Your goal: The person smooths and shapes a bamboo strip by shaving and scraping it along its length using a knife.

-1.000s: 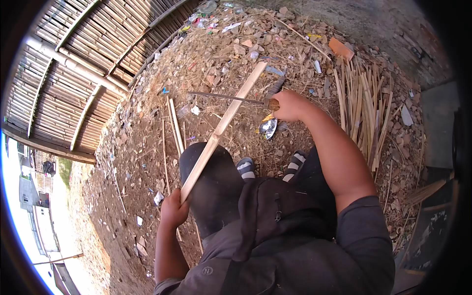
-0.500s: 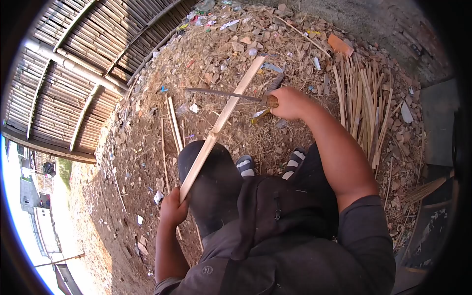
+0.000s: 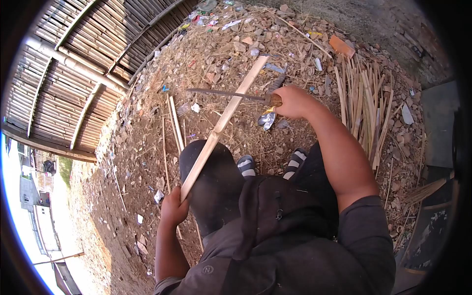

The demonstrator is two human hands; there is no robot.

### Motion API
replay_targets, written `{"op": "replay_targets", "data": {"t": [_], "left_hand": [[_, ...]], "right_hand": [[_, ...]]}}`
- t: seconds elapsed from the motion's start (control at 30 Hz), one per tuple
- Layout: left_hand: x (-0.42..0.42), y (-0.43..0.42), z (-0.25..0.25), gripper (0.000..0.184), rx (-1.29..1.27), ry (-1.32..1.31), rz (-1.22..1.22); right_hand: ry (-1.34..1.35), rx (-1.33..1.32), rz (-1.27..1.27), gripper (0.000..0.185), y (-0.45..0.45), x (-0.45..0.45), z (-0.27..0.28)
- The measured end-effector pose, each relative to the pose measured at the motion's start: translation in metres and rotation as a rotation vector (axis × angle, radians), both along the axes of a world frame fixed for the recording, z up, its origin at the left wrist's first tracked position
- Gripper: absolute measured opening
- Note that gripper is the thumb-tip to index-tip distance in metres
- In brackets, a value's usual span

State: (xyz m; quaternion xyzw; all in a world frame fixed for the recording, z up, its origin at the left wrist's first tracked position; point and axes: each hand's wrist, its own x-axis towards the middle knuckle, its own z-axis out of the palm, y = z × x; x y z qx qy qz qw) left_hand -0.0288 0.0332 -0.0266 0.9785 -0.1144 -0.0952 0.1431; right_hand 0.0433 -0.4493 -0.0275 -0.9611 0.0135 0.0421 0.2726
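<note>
My left hand [image 3: 174, 207] is closed around the lower end of a split bamboo strip [image 3: 212, 138], which slants up and away over my left knee. A node shows partway along the strip. My right hand [image 3: 294, 102] grips the wooden handle of a long knife [image 3: 226, 94]. Its thin dark blade points left and crosses the upper part of the strip, apparently against it. Close beyond the right hand, a dark ridged handle [image 3: 277, 83] of another tool lies on the ground, partly hidden.
Several split strips [image 3: 364, 101] lie in a pile at the right. Thinner strips [image 3: 175, 120] lie left of my knee. Rubble, dry straw and litter cover the ground, with a brick piece [image 3: 341, 46] near the wall. A bamboo fence [image 3: 78, 64] stands at upper left.
The right hand and knife have shifted very slightly right, with the blade still across the strip. More of a shiny wrapper shows below that hand. The left hand keeps its hold.
</note>
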Motion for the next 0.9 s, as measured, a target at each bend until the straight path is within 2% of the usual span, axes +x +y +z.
{"op": "replay_targets", "data": {"t": [0.2, 0.3, 0.37, 0.47, 0.77, 0.9], "left_hand": [[-0.002, -0.003, 0.001, 0.037, 0.039, -0.006, 0.006], [0.003, 0.001, -0.004, 0.037, 0.026, -0.010, -0.017], [-0.002, 0.004, -0.004, 0.037, 0.015, 0.012, -0.002], [-0.003, -0.003, 0.003, 0.037, 0.019, 0.019, 0.029], [0.001, -0.004, 0.005, 0.037, 0.056, 0.020, -0.003], [0.002, -0.001, 0.004, 0.037, 0.038, 0.033, -0.005]], "right_hand": [[-0.044, -0.023, -0.033, 0.025, 0.011, -0.007, 0.009], [0.083, -0.117, 0.085, 0.025, 0.028, -0.012, 0.017], [0.045, -0.003, 0.053, 0.026, 0.013, 0.001, -0.009], [0.087, 0.090, -0.082, 0.026, 0.000, 0.014, -0.010], [-0.022, -0.109, 0.113, 0.026, 0.037, -0.012, 0.012], [0.037, 0.024, 0.017, 0.028, -0.001, 0.013, -0.020]]}}
